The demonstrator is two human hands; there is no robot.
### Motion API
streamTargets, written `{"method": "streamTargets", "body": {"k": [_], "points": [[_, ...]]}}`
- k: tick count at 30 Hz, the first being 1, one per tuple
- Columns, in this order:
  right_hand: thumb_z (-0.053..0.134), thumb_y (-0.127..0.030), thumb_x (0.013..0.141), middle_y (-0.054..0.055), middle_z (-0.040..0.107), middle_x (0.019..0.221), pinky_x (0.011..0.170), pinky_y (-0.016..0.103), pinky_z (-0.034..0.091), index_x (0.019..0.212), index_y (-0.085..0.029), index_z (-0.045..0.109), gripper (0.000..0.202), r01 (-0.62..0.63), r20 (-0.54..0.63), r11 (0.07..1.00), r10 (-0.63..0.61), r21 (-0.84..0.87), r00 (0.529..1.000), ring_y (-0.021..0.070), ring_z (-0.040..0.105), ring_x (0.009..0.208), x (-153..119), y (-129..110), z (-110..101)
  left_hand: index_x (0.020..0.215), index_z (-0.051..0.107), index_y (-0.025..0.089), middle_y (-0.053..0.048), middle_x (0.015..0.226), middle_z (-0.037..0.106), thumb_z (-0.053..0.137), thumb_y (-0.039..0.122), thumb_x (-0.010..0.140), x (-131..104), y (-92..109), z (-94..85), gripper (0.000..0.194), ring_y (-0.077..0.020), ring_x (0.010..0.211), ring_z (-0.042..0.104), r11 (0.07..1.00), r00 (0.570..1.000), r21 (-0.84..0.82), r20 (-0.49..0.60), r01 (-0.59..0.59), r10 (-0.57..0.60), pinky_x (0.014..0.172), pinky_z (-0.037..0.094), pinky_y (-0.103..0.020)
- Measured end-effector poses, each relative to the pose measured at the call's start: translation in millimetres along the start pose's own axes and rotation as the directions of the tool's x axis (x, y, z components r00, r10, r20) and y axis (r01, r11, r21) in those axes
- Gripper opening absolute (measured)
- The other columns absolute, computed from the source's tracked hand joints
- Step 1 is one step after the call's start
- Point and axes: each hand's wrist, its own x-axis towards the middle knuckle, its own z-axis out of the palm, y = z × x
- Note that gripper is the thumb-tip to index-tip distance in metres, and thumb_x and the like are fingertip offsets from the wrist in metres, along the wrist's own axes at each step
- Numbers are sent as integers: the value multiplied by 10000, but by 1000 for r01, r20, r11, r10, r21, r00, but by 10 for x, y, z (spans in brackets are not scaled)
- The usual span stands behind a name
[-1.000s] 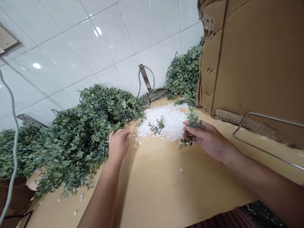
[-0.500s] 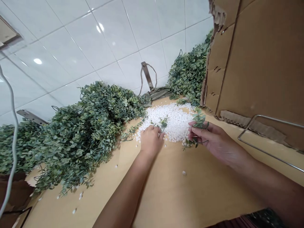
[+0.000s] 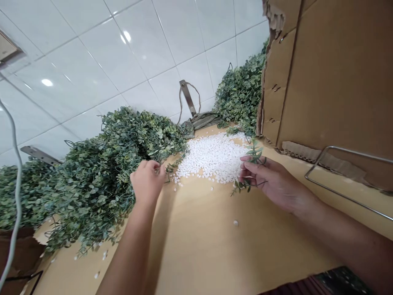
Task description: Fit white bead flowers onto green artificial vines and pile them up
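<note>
Between the thumb and fingers of my right hand (image 3: 270,178) is an artificial leaf sprig (image 3: 254,152), upright at the right edge of the white beads. Smaller leaves (image 3: 241,186) hang below these fingers. My left hand (image 3: 146,180) is at the near right side of a big heap of artificial greenery (image 3: 101,172), its fingers curled together. What they hold, if anything, is hidden by the hand. Just right of its thumb, a thin leafy stem (image 3: 169,169) lies at the heap's edge. White plastic beads (image 3: 211,155) spread over the tabletop (image 3: 208,241) between both hands.
More greenery (image 3: 241,92) stands at the back right beside a large cardboard box (image 3: 331,82). A metal wire frame (image 3: 346,190) lies on the right. Grey-green cloth (image 3: 202,121) and a metal bracket (image 3: 188,97) are by the tiled wall. A white cable (image 3: 17,192) hangs at left.
My left hand has moved left from the beads to the greenery heap. The sprig beside it on the beads is no longer seen there. My right hand stays nearly still with its sprig.
</note>
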Motion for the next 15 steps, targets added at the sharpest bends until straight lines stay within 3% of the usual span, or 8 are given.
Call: {"method": "streamTargets", "body": {"k": [2,4,6,8,9,11,15], "points": [[810,-349,500,-15,571,681,604,300,471,746,-183,567,384,-28,0,999,28,19,1000,141,568,620,-2,3,22,854,617,180,-104,922,600,527,338,770,-7,-132,13,201,-291,915,573,996,997,51,13,75,-76,756,418,-409],[787,-321,545,-11,574,688,629,305,480,739,-180,559,331,-48,-1,999,48,26,999,142,577,624,-4,12,51,963,598,160,-120,961,583,564,356,743,-61,-152,51,296,-285,902,569,995,996,-36,14,92,-92,743,434,-401],[745,-291,607,-7,576,690,644,300,485,729,-175,556,253,-62,-7,997,62,35,998,138,584,619,-7,25,87,987,586,152,-102,928,588,563,361,747,-182,-37,80,319,-232,800,579,963,997,-265,73,58,-40,687,454,-354],[689,-252,674,-4,576,686,643,290,489,729,-169,559,164,-73,-19,996,74,48,997,132,589,607,-10,38,126,902,601,164,-65,827,609,500,336,796,-377,184,69,226,-182,703,574,849,972,-528,211,25,103,617,455,-303],[658,-231,705,-3,574,679,634,282,492,732,-167,562,119,-74,-25,996,76,55,997,129,588,599,-12,41,146,846,610,174,-54,793,617,495,330,804,-494,313,45,198,-172,685,568,803,936,-596,277,-9,216,608,451,-293],[597,-192,757,-1,569,660,610,263,498,740,-159,570,46,-56,-41,996,59,70,997,121,584,586,-12,33,180,844,622,182,-54,823,623,513,309,805,-741,560,-29,172,-170,719,565,734,879,-661,247,-155,408,650,453,-300],[504,-122,812,6,568,659,599,244,523,734,-142,581,111,15,-101,993,-3,119,995,103,575,575,4,-48,207,892,624,182,-70,888,608,576,286,774,-1090,833,-102,165,-216,791,556,672,687,-563,233,-482,688,697,447,-353]]}}
